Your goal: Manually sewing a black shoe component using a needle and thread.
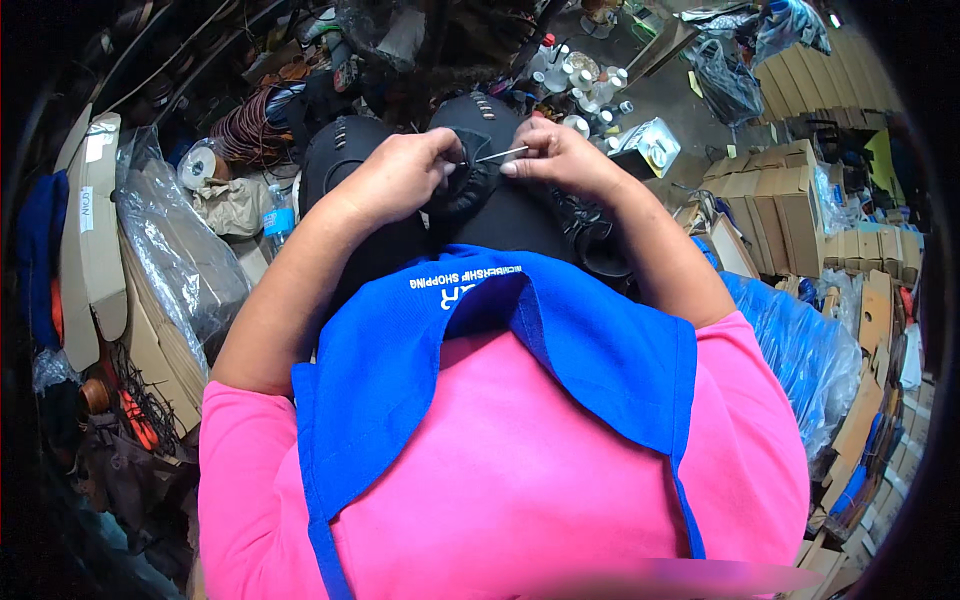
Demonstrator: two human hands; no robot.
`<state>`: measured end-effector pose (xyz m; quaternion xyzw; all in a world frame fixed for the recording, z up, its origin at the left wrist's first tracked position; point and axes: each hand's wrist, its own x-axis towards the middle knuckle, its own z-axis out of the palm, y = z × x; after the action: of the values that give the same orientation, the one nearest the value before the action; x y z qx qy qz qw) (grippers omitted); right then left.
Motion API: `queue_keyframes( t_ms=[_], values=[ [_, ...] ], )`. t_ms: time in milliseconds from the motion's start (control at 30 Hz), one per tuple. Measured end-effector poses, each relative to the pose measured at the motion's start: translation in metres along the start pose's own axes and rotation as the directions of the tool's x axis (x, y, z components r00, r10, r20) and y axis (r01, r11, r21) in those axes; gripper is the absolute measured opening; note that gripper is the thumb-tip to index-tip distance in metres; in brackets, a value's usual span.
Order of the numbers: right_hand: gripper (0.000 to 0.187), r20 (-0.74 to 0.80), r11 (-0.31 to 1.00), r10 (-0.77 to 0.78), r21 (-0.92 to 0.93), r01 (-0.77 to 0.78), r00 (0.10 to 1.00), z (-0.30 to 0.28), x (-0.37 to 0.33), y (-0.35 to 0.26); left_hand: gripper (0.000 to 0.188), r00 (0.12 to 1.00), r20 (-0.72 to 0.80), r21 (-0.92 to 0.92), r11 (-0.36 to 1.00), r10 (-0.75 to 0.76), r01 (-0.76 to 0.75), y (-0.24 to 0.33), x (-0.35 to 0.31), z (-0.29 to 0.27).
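Over my lap, my left hand (413, 172) is closed on a dark, soft-looking piece (468, 192), possibly cloth or leather, pinching its edge between thumb and fingers. Facing it, my right hand (552, 160) grips a thin, light metal needle-like tool (505, 154). The tool's tip points left and meets the dark piece near my left fingers. Whether it has pierced the piece, I cannot tell. Below both hands are my dark-covered legs (385, 255), with pale stitch-like marks near the knees. A blue apron (385, 420) hangs over my pink shirt.
White bottles (580, 85) stand on the floor beyond my right hand. To the left are a wire coil (245, 135), a spool (203, 165), a water bottle (278, 218) and plastic-wrapped cardboard (180, 260). Cardboard boxes (765, 195) and a blue plastic-wrapped bundle (785, 335) lie right.
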<state>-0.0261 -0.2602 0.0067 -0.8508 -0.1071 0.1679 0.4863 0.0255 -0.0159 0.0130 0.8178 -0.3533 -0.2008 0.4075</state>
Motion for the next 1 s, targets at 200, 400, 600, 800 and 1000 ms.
queue_keyframes(
  t_ms=[200, 400, 600, 800, 1000],
  values=[
    [0.022, -0.009, 0.946, 0.157, 0.288, -0.148, 0.987, -0.024, -0.026, -0.037, 0.017, 0.994, 0.102, 0.094, 0.994, 0.048, -0.057, -0.001, 0.002, -0.004],
    [0.016, -0.488, 0.76, -0.171, -0.618, -0.201, 0.856, -0.045, 0.001, -0.014, 0.016, 0.984, 0.122, 0.212, 0.966, 0.126, -0.15, 0.009, 0.012, -0.006],
    [0.008, 0.118, 0.448, -0.162, -0.876, 0.18, 0.98, -0.003, 0.001, -0.074, 0.015, 0.992, 0.122, 0.216, 0.975, 0.03, -0.056, 0.007, 0.002, -0.007],
    [0.014, 0.229, 0.471, -0.082, -0.849, 0.24, 0.97, 0.009, 0.014, -0.064, 0.012, 0.987, 0.133, 0.223, 0.968, 0.09, -0.118, -0.005, -0.005, -0.01],
    [0.015, 0.141, 0.574, -0.239, -0.778, 0.257, 0.961, -0.009, 0.0, -0.025, 0.007, 0.98, 0.04, 0.443, 0.876, 0.192, -0.19, -0.013, -0.039, -0.034]
  ],
)
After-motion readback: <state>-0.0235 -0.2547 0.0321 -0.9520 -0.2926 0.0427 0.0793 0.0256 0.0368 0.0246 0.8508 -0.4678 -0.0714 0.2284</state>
